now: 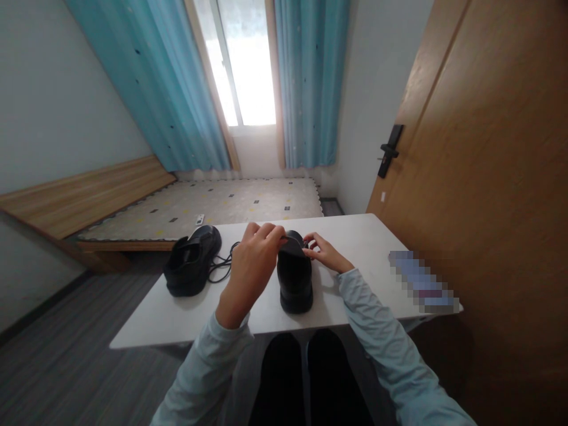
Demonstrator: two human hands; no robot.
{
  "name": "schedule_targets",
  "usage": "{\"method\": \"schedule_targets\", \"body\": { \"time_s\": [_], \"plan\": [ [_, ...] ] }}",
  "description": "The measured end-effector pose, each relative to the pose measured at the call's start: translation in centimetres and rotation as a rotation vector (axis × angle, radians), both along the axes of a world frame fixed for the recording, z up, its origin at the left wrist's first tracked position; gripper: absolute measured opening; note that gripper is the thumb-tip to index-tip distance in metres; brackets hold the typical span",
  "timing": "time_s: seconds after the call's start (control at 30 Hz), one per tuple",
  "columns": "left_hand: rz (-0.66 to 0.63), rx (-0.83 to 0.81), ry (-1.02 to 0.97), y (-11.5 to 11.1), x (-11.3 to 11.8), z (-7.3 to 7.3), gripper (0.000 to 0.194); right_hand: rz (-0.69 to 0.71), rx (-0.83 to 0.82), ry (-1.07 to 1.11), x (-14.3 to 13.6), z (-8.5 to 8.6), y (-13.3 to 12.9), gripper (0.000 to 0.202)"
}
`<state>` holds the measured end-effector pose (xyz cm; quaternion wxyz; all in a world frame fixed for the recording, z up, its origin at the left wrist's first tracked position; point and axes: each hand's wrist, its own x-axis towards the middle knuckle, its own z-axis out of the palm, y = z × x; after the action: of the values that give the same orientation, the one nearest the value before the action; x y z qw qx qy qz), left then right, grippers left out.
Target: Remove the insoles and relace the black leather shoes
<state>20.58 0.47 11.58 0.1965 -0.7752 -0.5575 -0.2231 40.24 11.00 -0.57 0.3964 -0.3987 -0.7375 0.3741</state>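
Note:
A black shoe (295,290) stands on the white table (355,296) in front of me, its heel toward me. My left hand (255,263) is at the shoe's upper left, thumb and fingers pinched on a thin dark shoelace. From the right, my right hand (326,251) reaches over the front part of the shoe, its fingertips closed on the shoelace too. The shoe's far end is partly hidden. A second black shoe (189,269) rests at the table's left. Loose dark shoelace (219,269) lies in loops between that shoe and my left hand.
A blurred-out flat item (421,284) lies along the table's right edge. Beyond the table is a bed with a patterned mattress (248,198), carrying a small white object (199,219). A wooden door (479,177) stands close on the right.

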Motion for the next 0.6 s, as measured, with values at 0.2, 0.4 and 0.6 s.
{"method": "schedule_targets", "body": {
  "time_s": [0.2, 0.4, 0.6],
  "plan": [
    [0.040, 0.195, -0.176, -0.8, -2.4, 2.9, 0.022, 0.000, -0.009, -0.010, -0.2, 0.3, -0.2, 0.044],
    [0.114, 0.281, -0.339, -0.7, -5.3, 5.4, 0.026, 0.012, 0.013, -0.006, -0.3, 0.2, -0.2, 0.042],
    [0.354, 0.395, -0.451, -0.4, -8.6, 6.4, 0.031, 0.013, -0.018, -0.010, -0.4, 0.3, -0.3, 0.044]
  ]
}}
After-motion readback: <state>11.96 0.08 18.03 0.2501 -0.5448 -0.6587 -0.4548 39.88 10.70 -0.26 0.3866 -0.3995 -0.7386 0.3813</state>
